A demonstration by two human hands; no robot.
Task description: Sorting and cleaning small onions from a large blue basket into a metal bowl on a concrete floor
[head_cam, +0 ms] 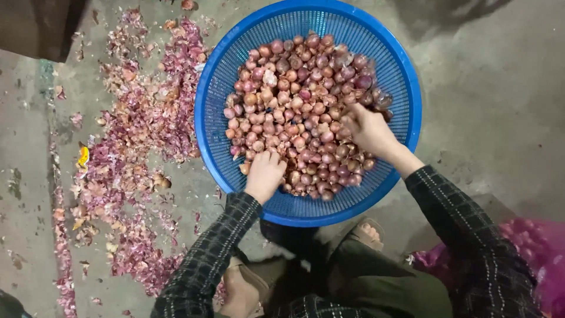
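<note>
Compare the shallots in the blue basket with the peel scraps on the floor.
The shallots are whole, round bulbs heaped inside the blue basket; the peel scraps are thin, flat flakes strewn loose on the concrete floor. Both hands touch shallots; neither touches scraps. Both share pink-purple colouring.

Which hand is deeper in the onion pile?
The right hand, reaching to the pile's right middle; the left hand rests at the near edge of the blue basket.

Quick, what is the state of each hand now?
Left hand: closed loosely on the shallots, grip unclear.
Right hand: fingers curled among the shallots; holding unclear.
</note>
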